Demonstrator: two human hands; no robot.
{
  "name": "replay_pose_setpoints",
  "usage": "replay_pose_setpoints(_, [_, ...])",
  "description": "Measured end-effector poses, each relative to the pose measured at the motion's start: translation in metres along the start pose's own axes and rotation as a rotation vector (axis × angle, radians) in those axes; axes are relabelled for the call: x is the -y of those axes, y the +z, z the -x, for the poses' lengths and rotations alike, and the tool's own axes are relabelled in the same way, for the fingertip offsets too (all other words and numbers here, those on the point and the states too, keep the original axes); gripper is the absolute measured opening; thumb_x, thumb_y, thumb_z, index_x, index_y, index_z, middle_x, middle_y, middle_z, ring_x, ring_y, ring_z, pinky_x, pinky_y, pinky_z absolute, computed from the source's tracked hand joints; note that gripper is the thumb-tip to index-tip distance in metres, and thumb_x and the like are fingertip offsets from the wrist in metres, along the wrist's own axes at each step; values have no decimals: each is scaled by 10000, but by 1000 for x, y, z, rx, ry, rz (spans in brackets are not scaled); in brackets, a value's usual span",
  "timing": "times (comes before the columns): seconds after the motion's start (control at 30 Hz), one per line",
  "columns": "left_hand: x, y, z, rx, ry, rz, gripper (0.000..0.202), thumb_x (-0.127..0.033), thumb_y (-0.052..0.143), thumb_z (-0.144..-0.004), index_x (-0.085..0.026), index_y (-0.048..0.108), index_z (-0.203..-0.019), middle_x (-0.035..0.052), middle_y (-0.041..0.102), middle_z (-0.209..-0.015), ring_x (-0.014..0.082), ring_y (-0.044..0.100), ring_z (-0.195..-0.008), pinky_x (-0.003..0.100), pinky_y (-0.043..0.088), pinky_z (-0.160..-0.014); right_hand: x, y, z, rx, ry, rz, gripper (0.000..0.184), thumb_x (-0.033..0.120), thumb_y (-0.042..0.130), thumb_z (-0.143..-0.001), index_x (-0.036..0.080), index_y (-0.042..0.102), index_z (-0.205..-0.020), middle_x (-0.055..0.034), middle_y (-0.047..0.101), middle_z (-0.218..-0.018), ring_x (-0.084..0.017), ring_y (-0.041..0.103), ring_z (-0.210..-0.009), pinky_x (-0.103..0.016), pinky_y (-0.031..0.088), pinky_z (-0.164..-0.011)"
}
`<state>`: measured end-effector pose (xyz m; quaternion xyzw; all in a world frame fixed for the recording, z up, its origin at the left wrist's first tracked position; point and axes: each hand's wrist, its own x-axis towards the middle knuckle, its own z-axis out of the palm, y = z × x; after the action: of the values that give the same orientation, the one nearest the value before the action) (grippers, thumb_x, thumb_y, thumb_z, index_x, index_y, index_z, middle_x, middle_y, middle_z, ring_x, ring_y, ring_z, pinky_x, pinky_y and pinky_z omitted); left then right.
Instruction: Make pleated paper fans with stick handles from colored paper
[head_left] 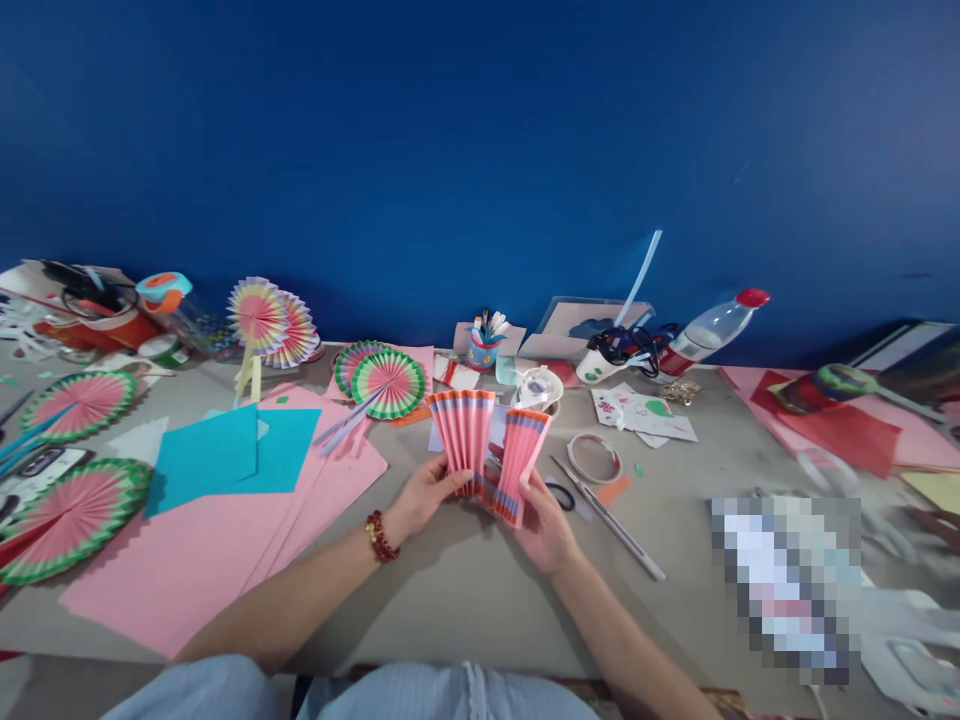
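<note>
Two pleated strips of pink paper with orange and purple edge bands are held up over the middle of the table. My left hand [442,490] is closed round the lower part of the left pleated paper [463,430], whose folds fan out a little at the top. The right pleated paper [521,450] is pinched in my right hand [547,525], its folds pressed closer together and leaning to the right. Both pieces nearly meet at their lower ends; whether they are joined there I cannot tell. A roll of tape [595,458] and a slim silver craft knife [619,530] lie right of my right hand.
Finished round paper fans [388,384] and pink sheets [150,590] with turquoise paper [225,460] lie to the left. A plastic bottle [712,335] leans near the blue wall [480,150]. At the far right, another person's hand [937,525] shows.
</note>
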<state>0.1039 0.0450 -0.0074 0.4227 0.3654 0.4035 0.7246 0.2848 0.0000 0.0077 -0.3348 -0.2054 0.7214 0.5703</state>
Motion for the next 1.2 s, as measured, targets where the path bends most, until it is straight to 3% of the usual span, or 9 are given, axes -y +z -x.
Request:
replay_pose_setpoints(0.2, [-7,-1,-1,-40,-15,94,490,-384,777,-761,-158,603,-1160,98,707,-1078,211,684,-886,325,550,-791,0,-12,-4,-20,9,15,518,494,731,-763,257,654,-1217,-96,732,-1141,-299,676,-1057,-466,557,-872])
replay_pose_setpoints(0.37, [-9,-9,1,1,-29,81,427,-336,809,-714,-129,670,-1061,106,733,-996,209,690,-838,304,543,-764,0,-14,-4,-51,-10,50,487,427,804,-707,230,698,-1140,-83,763,-1054,-269,710,-969,-384,563,-825])
replay_pose_setpoints(0.53, [-9,-11,2,9,-113,105,443,-330,821,-676,-163,697,-1068,111,741,-1080,280,700,-957,388,553,-864,0,-11,-2,-56,-31,127,409,354,821,-713,204,720,-1079,-68,779,-928,-240,724,-823,-353,574,-754])
replay_pose_setpoints(0.7, [-14,-10,2,24,-126,133,476,-343,810,-697,-197,683,-1132,100,741,-1103,282,707,-980,408,561,-880,-2,-11,-2,-29,-42,191,286,364,798,-740,188,752,-960,-84,777,-947,-246,722,-822,-350,582,-731])
replay_pose_setpoints(0.8, [-17,-11,1,54,-203,171,448,-401,782,-727,-172,697,-1102,119,738,-1107,287,713,-971,412,564,-875,-2,-13,-4,-32,-52,201,261,369,790,-744,187,758,-928,-92,775,-962,-272,723,-875,-371,586,-753])
replay_pose_setpoints(0.9, [-20,-12,0,78,-267,182,446,-440,763,-737,-141,710,-1064,149,738,-1099,305,719,-941,417,580,-825,-3,-14,-5,-73,-32,159,270,364,803,-729,190,751,-929,-90,775,-963,-289,723,-923,-374,589,-751])
replay_pose_setpoints(1.2, [-22,-7,4,16,-252,87,411,-363,832,-682,-129,714,-999,131,763,-993,250,731,-799,367,587,-756,-9,-6,-3,-195,-73,267,451,357,891,-624,202,712,-1007,-72,779,-964,-262,734,-830,-373,593,-739])
